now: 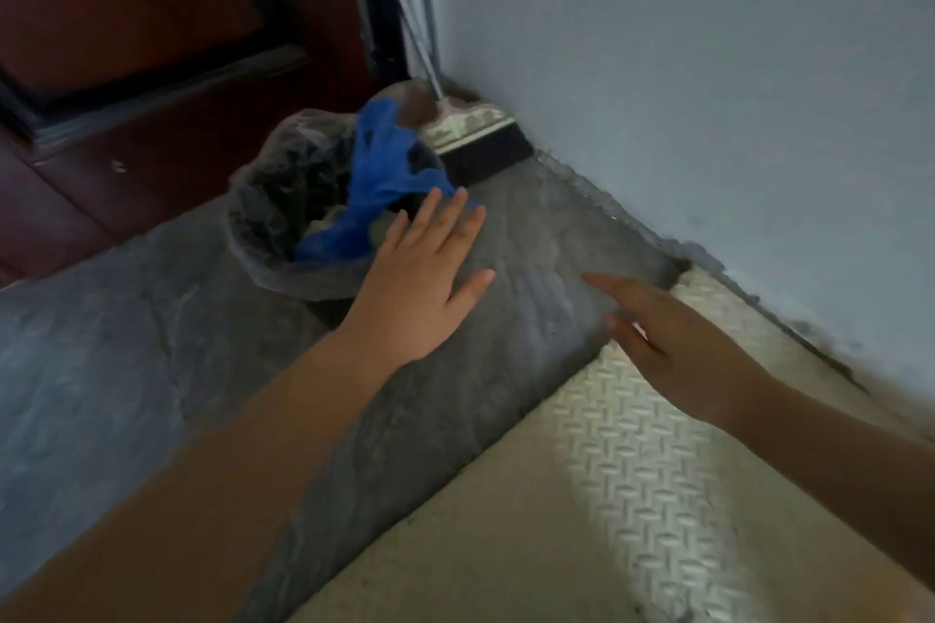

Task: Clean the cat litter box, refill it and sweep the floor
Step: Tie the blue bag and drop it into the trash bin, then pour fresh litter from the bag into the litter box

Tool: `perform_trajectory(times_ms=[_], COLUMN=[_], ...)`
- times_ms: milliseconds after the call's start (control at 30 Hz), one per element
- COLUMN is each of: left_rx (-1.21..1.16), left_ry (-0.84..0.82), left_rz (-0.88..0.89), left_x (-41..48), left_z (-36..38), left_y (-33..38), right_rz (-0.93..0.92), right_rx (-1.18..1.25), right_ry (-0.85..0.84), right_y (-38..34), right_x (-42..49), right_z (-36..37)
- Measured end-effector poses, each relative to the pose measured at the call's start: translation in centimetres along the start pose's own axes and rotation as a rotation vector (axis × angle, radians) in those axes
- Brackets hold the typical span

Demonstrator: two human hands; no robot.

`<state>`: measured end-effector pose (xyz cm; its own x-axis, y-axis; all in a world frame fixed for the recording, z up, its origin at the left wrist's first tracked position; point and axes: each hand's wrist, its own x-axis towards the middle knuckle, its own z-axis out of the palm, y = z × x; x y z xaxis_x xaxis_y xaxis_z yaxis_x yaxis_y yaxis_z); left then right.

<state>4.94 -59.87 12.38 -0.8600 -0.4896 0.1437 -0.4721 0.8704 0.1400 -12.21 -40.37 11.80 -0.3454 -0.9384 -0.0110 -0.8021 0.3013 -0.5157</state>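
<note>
head: diamond-plate floor (632, 470), plastic-lined bin (251, 238)

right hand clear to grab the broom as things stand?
Probably yes. The right hand is open and empty, and bare floor lies between it and the broom in the corner; the bin stands off to the left.

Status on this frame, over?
Open, empty: left hand, right hand. Lined bin holds blue gloves. Corner broom untouched, nothing blocking it.

The grey floor (101, 344) carries a lined bin (303, 286), broom (480, 142) and tread-plate (632, 445).
</note>
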Motion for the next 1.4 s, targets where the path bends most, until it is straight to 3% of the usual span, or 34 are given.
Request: perform_trajectory(times_ms=[200, 433, 700, 933, 1233, 1400], left_rx=[-0.193, -0.283, -0.300, -0.097, -0.099, -0.175], left_ry=[-0.161, -0.235, -0.288, -0.398, -0.461, -0.502], left_rz=[0.333, 0.681, 1.025, 1.100, 1.110, 1.049], left_x=[1.1, 1.4, -2.8, -6.7, -14.8, -19.3], left_z=[4.8, 8.7, 8.4, 8.3, 6.9, 7.2], left_y=[13.2, 29.8, 42.9, 49.6, 66.2, 76.6], right_rz=[0.222, 0.665, 1.068, 1.046, 1.037, 1.131], right_rx=[-0.127, -0.310, -0.247, -0.224, -0.206, -0.211], right_ry=[0.048, 0.174, 0.306, 0.374, 0.682, 0.928], right_y=[6.8, 12.1, 13.7, 16.2, 22.3, 25.2], right_x=[-10.6, -25.5, -40.0, -48.8, -63.4, -71.4], right_z=[-2.2, -6.7, -9.2, -8.5, -10.5, -12.2])
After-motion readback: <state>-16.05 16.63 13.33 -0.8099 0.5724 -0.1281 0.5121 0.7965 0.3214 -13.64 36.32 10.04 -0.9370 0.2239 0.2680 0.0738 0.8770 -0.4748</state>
